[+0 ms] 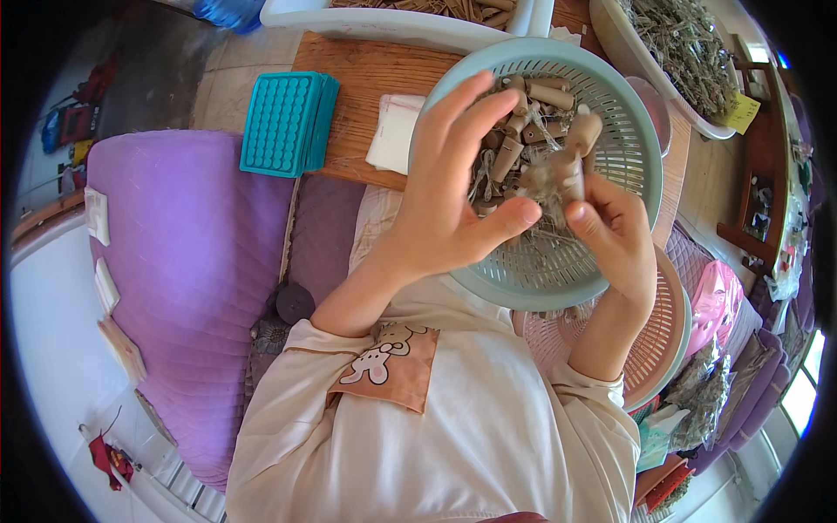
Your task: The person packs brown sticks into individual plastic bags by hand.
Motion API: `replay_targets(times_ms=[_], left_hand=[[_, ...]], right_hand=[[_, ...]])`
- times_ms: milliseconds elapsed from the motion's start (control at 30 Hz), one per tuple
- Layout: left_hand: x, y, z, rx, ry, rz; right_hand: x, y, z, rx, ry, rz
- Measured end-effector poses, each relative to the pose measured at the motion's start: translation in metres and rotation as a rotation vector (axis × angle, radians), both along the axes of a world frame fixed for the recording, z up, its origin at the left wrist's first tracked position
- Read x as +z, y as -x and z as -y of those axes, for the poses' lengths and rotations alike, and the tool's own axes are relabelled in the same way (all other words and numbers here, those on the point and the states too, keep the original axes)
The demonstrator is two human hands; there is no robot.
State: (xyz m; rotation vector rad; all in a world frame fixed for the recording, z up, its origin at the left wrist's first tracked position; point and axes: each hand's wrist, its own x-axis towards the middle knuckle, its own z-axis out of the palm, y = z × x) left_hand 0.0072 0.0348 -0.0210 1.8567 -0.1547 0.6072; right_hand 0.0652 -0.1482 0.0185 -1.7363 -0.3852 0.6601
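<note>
A pale green plastic colander (623,131) in front of me holds several brown cork-like cylinders (549,94) tangled with clear, stringy wisps. Above its right half, my right hand (615,231) pinches a brown cylindrical piece (582,138) between thumb and fingers. Some wispy pale material, partly blurred, hangs at the left side of that piece. My left hand (449,196) hovers over the colander's left edge, its fingers stretched and thumb apart, with nothing in it. The left thumb points toward the held piece without gripping it.
A pink colander (671,340) sits lower right, partly under the green one. Teal trays (283,122) are stacked on the wooden table (349,78), near a white cloth or paper (394,131). White tubs (392,28) stand beyond. Purple quilted bedding (183,261) lies left.
</note>
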Motion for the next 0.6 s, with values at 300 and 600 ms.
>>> replay_targets(times_ms=[300,600], left_hand=[[0.005,-0.008,0.014,-0.351,-0.182,-0.494],[-0.003,-0.005,0.007,-0.394,0.019,-0.606]], right_hand=[[0.0,0.007,-0.002,0.139,0.526,0.306],[0.004,0.003,0.001,-0.1,0.563,0.414]])
